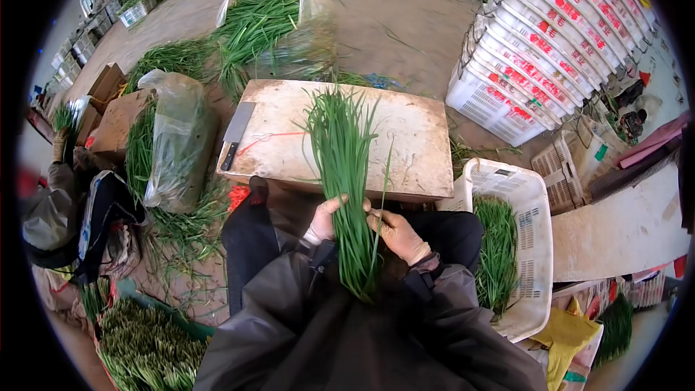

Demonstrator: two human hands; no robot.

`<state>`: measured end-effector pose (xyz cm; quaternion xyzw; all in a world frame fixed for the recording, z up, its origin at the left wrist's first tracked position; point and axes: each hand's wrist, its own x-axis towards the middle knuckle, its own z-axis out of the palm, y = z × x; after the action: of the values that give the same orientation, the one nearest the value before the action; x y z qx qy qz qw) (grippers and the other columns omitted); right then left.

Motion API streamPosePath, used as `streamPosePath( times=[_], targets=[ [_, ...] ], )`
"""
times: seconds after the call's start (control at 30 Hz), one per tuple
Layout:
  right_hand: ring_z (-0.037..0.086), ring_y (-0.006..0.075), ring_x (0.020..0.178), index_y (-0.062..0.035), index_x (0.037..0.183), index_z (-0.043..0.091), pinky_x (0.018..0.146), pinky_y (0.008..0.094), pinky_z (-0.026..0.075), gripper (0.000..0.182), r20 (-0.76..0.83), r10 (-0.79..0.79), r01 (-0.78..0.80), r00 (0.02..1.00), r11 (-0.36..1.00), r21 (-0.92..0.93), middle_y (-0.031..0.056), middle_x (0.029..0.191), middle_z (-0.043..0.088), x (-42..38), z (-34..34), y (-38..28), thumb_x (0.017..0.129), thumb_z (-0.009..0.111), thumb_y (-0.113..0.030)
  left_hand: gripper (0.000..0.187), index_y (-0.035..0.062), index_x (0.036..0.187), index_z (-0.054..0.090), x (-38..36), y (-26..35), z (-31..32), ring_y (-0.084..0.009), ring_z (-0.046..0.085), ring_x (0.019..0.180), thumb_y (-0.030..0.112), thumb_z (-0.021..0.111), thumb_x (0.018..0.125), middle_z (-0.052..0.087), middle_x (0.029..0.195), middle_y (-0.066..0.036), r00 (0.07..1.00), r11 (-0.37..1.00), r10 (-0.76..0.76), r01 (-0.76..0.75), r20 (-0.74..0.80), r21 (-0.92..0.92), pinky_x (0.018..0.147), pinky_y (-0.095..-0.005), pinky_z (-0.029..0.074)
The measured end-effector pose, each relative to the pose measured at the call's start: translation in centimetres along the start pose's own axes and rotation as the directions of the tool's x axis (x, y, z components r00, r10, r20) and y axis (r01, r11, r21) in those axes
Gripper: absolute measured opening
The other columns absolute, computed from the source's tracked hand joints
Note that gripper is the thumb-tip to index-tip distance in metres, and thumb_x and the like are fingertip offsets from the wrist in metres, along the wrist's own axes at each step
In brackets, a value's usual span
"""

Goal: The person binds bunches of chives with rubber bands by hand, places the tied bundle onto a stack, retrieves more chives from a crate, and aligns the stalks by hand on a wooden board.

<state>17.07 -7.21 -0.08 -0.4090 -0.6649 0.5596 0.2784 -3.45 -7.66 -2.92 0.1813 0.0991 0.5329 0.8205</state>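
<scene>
A long bunch of green garlic chives (340, 152) stands upright in front of my chest, its upper leaves lying over the wooden board (416, 127). My left hand (324, 221), in a pale glove, is closed around the bunch from the left. On the other side, my right hand (400, 237), also gloved, has its fingers pinched at the bunch's right edge, where a single loose blade sticks out. On the board's left side lie a broad-bladed knife (237, 129) with a black handle and a thin red tie (269, 135).
At my right is a white basket (533, 246) holding chives. Stacked white baskets (543, 43) rise behind it. Chives in plastic bags (181, 148) and a loose heap (260, 25) lie left and ahead. Trimmed bundles (148, 344) fill the lower left. Another person's gloved hand (61, 143) shows far left.
</scene>
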Motion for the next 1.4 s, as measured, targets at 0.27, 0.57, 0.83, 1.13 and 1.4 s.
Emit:
streamPosePath(
  times=[0.27, 0.57, 0.83, 1.13, 1.4],
  targets=[
    [0.047, 0.0075, 0.058, -0.0011, 0.116, 0.07, 0.055, 0.0225, 0.037, 0.026, -0.093, 0.23, -0.169, 0.969, 0.887, 0.429, -0.0012, 0.072, 0.058, 2.1, -3.9, -4.4, 0.102, 0.055, -0.017, 0.048, -0.0033, 0.112, 0.065, 0.5, -0.2, -0.2, -0.0389, 0.064, 0.119, 0.042, 0.058, 0.1, 0.068, 0.11, -0.015, 0.993, 0.998, 0.022, -0.015, 0.112, -0.062, 0.107, -0.0557, 0.049],
    [0.044, 0.0051, 0.053, -0.0034, 0.103, 0.073, 0.048, 0.0212, 0.032, 0.018, -0.127, 0.213, -0.144, 0.969, 0.9, 0.411, -0.0038, 0.063, 0.051, 6.7, -5.9, -4.5, 0.101, 0.065, -0.019, 0.048, 0.0011, 0.12, 0.063, 0.1, 0.2, 1.0, -0.0448, 0.061, 0.122, 0.042, 0.063, 0.095, 0.065, 0.113, -0.013, 0.984, 0.983, -0.164, 0.169, 0.063, -0.078, 0.103, -0.0607, 0.05],
    [0.062, 0.0098, 0.068, -0.0041, 0.099, 0.073, 0.061, 0.0259, 0.049, 0.021, -0.029, 0.141, -0.141, 0.99, 0.99, -0.016, -0.0007, 0.074, 0.065, 8.5, -8.2, -6.9, 0.103, 0.06, -0.02, 0.067, -0.0021, 0.146, 0.048, 0.6, 0.4, 1.9, -0.0408, 0.067, 0.106, 0.038, 0.064, 0.095, 0.053, 0.146, -0.028, 0.935, 0.957, -0.268, 0.287, 0.234, -0.051, 0.088, -0.0499, 0.06],
    [0.07, 0.0384, 0.096, -0.0062, 0.11, 0.073, 0.086, 0.0471, 0.054, 0.027, -0.013, -0.099, 0.054, 0.995, 0.645, -0.763, 0.0211, 0.095, 0.073, 8.5, -13.5, -5.9, 0.094, 0.064, -0.027, 0.049, 0.006, 0.124, 0.056, 0.4, 0.2, 2.3, -0.0302, 0.06, 0.074, 0.035, 0.07, 0.087, 0.064, 0.094, -0.014, 0.981, 0.985, -0.099, 0.12, 0.165, -0.127, 0.071, -0.0414, 0.046],
    [0.065, 0.0221, 0.112, -0.0007, 0.149, 0.046, 0.098, 0.0351, 0.052, 0.065, 0.053, 0.042, -0.045, 0.998, 0.997, 0.055, 0.0125, 0.123, 0.069, 6.2, -8.8, -7.2, 0.097, 0.072, -0.031, 0.05, 0.0033, 0.125, 0.059, 0.4, -0.2, 2.3, -0.0383, 0.068, 0.088, 0.037, 0.069, 0.088, 0.067, 0.104, -0.019, 0.983, 0.98, -0.161, 0.17, 0.088, -0.108, 0.081, -0.0522, 0.055]
  ],
)
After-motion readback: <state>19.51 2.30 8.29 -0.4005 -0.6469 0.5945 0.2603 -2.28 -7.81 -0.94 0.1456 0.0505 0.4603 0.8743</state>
